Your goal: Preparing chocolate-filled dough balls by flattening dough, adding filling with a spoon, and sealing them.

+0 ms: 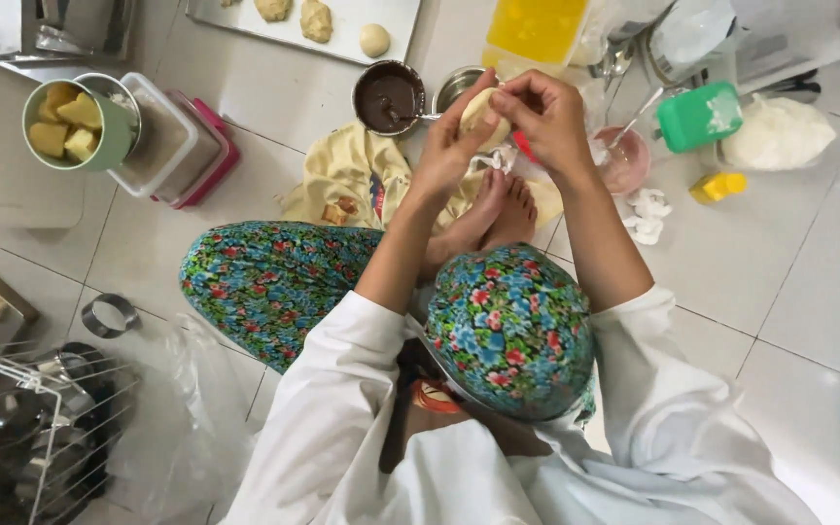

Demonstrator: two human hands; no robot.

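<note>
Dough ball is pinched between both hands above the feet: left hand cups it from below, right hand closes fingers over its top. Chocolate bowl sits just beside left hand, small steel bowl behind. Pink bowl near right wrist. Baking tray edge well apart, bare floor tiles open to the right.

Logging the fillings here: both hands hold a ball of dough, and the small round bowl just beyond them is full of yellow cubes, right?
Not quite. In the head view, the bowl beyond the hands holds dark chocolate; the yellow cubes sit in the green cup at far left. Left hand and right hand do hold the dough.
</note>
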